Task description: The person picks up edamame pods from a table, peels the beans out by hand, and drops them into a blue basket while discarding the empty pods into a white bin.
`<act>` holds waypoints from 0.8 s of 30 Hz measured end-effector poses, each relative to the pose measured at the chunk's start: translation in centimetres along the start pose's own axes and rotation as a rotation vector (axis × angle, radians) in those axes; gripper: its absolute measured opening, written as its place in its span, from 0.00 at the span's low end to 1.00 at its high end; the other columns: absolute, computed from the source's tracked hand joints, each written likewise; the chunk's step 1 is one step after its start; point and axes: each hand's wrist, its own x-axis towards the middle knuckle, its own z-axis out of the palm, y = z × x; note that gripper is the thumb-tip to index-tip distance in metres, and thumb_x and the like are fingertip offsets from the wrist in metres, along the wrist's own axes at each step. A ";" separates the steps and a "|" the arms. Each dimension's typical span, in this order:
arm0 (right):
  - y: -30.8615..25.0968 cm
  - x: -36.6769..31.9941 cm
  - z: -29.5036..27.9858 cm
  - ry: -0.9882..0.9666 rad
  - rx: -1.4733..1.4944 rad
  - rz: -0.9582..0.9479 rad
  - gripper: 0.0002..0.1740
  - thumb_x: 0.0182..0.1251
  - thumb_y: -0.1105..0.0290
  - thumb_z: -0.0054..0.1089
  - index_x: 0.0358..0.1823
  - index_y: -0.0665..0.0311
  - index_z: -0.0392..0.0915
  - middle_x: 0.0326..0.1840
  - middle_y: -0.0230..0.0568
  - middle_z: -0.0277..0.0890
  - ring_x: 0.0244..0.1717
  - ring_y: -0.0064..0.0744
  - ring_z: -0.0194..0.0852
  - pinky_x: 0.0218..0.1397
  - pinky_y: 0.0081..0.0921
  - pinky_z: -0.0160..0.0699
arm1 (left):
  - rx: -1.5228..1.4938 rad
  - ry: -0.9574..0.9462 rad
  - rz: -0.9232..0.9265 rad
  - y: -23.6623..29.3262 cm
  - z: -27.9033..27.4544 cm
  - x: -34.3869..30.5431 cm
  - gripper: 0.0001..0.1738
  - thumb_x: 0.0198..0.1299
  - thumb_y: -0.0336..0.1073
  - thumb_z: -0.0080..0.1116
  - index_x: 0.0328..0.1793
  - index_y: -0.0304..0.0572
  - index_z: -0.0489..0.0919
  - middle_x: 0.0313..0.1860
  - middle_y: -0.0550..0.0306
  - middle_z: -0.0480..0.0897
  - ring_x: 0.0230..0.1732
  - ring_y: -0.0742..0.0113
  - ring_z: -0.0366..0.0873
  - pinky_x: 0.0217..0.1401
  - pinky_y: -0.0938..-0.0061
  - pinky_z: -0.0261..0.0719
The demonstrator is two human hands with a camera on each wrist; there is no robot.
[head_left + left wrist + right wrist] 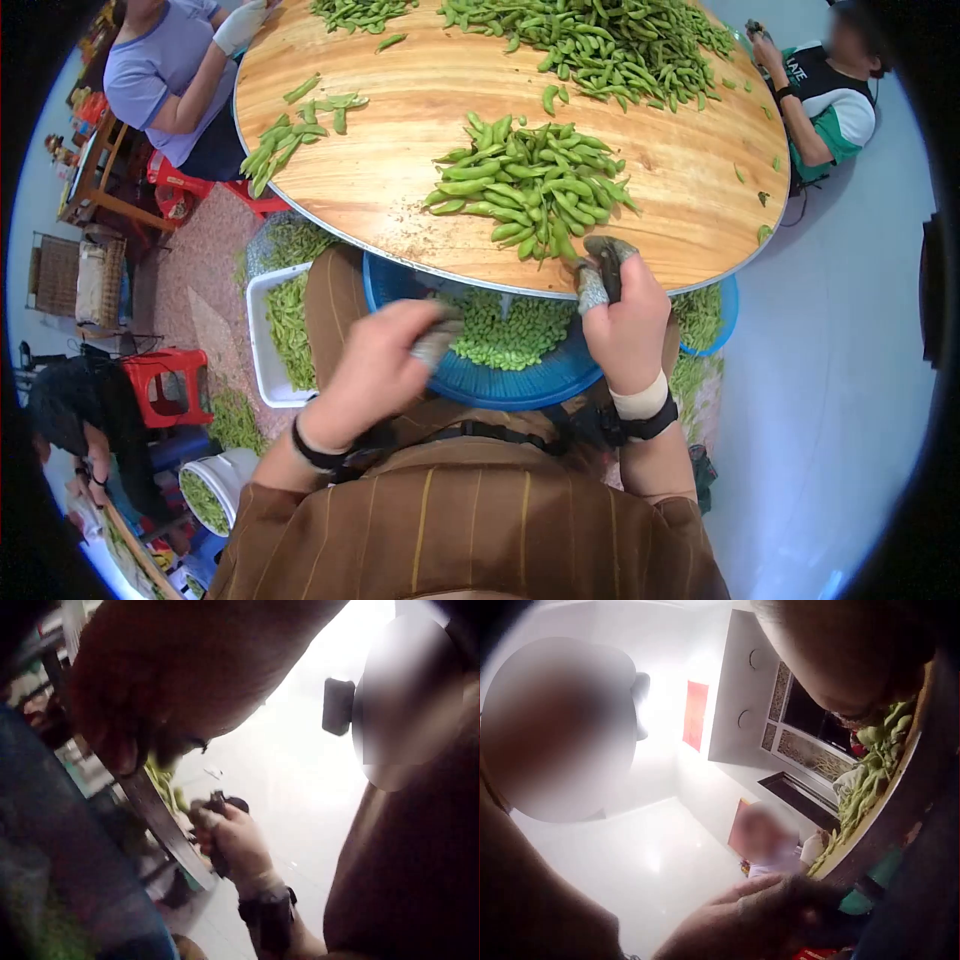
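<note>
My right hand is at the table's front edge, its fingertips right at the near end of a small pile of green edamame pods. Grey and dark covers wrap its thumb and fingers, and the thumb stands close to the forefinger. In the left wrist view this right hand shows bent fingers near the table rim. Blurred, my left hand hangs over the left side of a blue basin, also with covered fingertips. Shelled green beans lie in that basin. I cannot tell whether either hand holds a pod.
A larger pod heap covers the back of the wooden table. People sit at left and right. Beside my legs stand a white tub of pods, a white bucket and a red stool.
</note>
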 end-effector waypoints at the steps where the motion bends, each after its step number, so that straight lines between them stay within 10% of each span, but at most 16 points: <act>1: -0.4 -0.4 -0.3 -0.001 -0.004 -0.005 0.15 0.50 0.83 0.55 0.43 0.68 0.74 0.35 0.49 0.76 0.34 0.47 0.76 0.34 0.35 0.76 | -0.170 -0.115 -0.017 1.2 0.7 1.0 0.14 0.64 0.32 0.52 0.53 0.36 0.78 0.36 0.51 0.82 0.35 0.64 0.81 0.41 0.72 0.78; 4: -2.2 -1.7 -1.7 -0.255 0.757 0.510 0.14 0.62 0.76 0.59 0.50 0.69 0.73 0.41 0.34 0.78 0.34 0.20 0.73 0.35 0.23 0.74 | -0.741 -0.278 -0.186 2.9 3.4 2.8 0.17 0.67 0.31 0.47 0.60 0.35 0.74 0.38 0.60 0.82 0.33 0.74 0.78 0.38 0.78 0.77; 6: -2.6 -2.2 -2.4 -0.474 0.907 0.731 0.15 0.61 0.77 0.60 0.50 0.68 0.73 0.42 0.32 0.78 0.37 0.21 0.74 0.42 0.21 0.75 | -0.741 -0.244 -0.176 3.1 4.4 3.0 0.17 0.67 0.31 0.47 0.59 0.35 0.74 0.38 0.60 0.82 0.33 0.74 0.78 0.38 0.79 0.77; 12: -0.7 -3.8 -1.4 -0.452 0.833 0.589 0.14 0.62 0.76 0.59 0.49 0.69 0.72 0.42 0.35 0.77 0.43 0.20 0.72 0.43 0.18 0.73 | -0.746 -0.128 -0.263 2.9 5.1 2.5 0.10 0.64 0.29 0.53 0.49 0.32 0.78 0.33 0.60 0.81 0.30 0.77 0.77 0.34 0.81 0.77; 17: -0.5 -3.4 -2.2 -0.664 0.939 0.642 0.13 0.63 0.77 0.47 0.50 0.66 0.70 0.34 0.32 0.77 0.26 0.15 0.70 0.27 0.15 0.72 | -0.751 -0.156 -0.405 2.2 4.9 2.2 0.04 0.59 0.28 0.58 0.34 0.35 0.78 0.21 0.66 0.75 0.24 0.82 0.70 0.25 0.83 0.68; 24: -0.2 -3.6 -1.8 -0.589 1.002 0.635 0.16 0.59 0.81 0.44 0.49 0.64 0.72 0.33 0.29 0.77 0.23 0.13 0.67 0.23 0.12 0.66 | -0.904 -0.274 -0.448 2.6 4.9 2.5 0.03 0.59 0.26 0.55 0.38 0.35 0.77 0.27 0.66 0.77 0.27 0.81 0.72 0.29 0.84 0.71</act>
